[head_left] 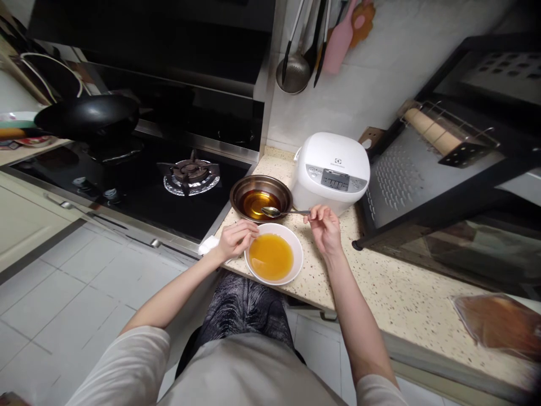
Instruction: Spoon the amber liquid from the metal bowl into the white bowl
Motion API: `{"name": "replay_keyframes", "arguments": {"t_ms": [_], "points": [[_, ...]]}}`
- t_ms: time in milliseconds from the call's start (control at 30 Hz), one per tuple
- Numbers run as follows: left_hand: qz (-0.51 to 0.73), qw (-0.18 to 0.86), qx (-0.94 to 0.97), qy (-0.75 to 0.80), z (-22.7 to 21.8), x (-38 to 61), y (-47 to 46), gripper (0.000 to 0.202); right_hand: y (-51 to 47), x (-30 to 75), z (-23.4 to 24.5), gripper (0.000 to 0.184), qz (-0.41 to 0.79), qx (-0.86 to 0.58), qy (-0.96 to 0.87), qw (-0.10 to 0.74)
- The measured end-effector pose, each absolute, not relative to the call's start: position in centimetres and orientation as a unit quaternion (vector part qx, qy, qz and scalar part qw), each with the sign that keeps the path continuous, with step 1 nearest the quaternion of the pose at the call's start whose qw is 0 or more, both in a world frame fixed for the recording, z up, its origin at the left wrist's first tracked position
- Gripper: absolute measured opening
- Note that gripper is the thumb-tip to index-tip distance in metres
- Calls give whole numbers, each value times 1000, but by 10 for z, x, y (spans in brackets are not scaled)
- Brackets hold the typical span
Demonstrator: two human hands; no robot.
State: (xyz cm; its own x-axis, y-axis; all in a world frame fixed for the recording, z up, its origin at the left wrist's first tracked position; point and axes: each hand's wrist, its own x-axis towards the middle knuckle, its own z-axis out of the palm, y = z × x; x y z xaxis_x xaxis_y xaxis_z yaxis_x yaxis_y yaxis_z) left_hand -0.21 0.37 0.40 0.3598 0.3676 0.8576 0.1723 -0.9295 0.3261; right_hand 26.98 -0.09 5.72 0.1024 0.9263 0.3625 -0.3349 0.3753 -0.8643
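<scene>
My right hand point(324, 228) pinches the handle of a metal spoon point(271, 212). The spoon lies almost level over the near side of a steel bowl point(282, 185), which holds a clear amber liquid. In front of it, at the counter's edge, stands a white bowl point(298, 255) with a cloudy orange-yellow liquid point(270, 257). My left hand point(238, 238) is closed at the white bowl's left rim, its fingertips on the edge. A crumpled white tissue or cloth point(208, 245) sits partly behind the left wrist.
A white rice cooker point(332, 169) stands right behind the bowls. To the left is a gas hob with a bare burner point(191, 172) and a black wok point(91, 117). A black rack point(406, 163) borders the right, near a plastic-wrapped brown item point(501, 324). Utensils such as a skimmer point(293, 74) hang above.
</scene>
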Motion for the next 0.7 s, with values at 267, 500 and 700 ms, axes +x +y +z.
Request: {"name": "replay_keyframes", "arguments": {"t_ms": [267, 500, 700], "points": [[541, 93, 819, 168, 4, -2, 3, 24, -8, 284, 72, 50, 466, -286, -500, 672], [541, 95, 819, 165, 4, -2, 4, 24, -15, 287, 79, 50, 457, -274, -524, 664], [538, 92, 820, 175, 6, -1, 3, 27, -22, 287, 81, 48, 443, -278, -574, 630]]}}
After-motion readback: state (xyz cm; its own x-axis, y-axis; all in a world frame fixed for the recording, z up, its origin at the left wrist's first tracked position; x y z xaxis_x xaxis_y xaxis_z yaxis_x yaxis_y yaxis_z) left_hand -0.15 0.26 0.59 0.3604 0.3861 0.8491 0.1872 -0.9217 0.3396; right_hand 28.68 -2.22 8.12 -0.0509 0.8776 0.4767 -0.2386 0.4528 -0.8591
